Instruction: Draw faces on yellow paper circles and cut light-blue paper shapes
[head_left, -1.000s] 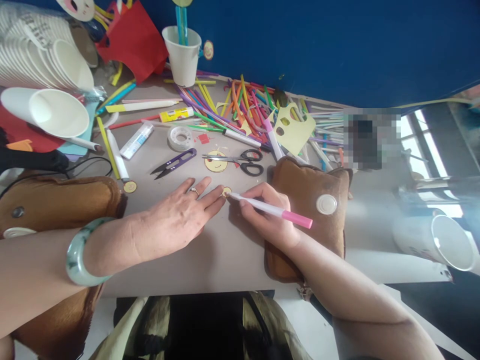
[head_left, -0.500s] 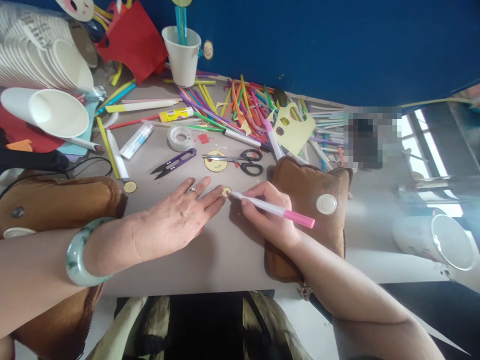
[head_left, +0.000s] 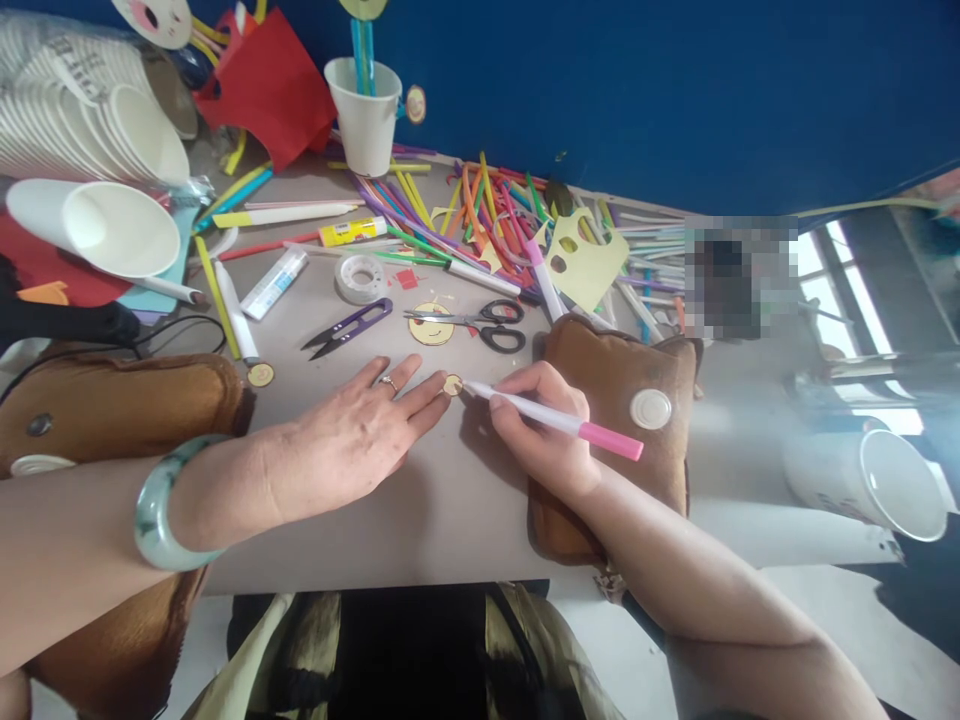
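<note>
My left hand (head_left: 356, 435) lies flat on the table, fingers spread, with its fingertips at the edge of a small yellow paper disc (head_left: 452, 385). In my right hand (head_left: 544, 425) is a white marker with a pink end (head_left: 611, 441), its tip just right of the disc. Beyond my hands lie a larger yellow disc with a drawn face (head_left: 430, 325), black-handled scissors (head_left: 501, 327) partly over it, and purple thread snips (head_left: 349, 328). Another small disc (head_left: 261, 374) sits left of my left hand.
Brown padded cushions lie under my left forearm (head_left: 120, 405) and right wrist (head_left: 615, 380). Colourful strips (head_left: 480, 215), a tape roll (head_left: 361, 279) and a glue stick (head_left: 352, 231) are behind. Paper cups (head_left: 364, 125) stand or lie at back, left and right.
My right hand has shifted slightly right with the marker, whose tip has moved off the small disc's right edge. My left hand has stayed in place.
</note>
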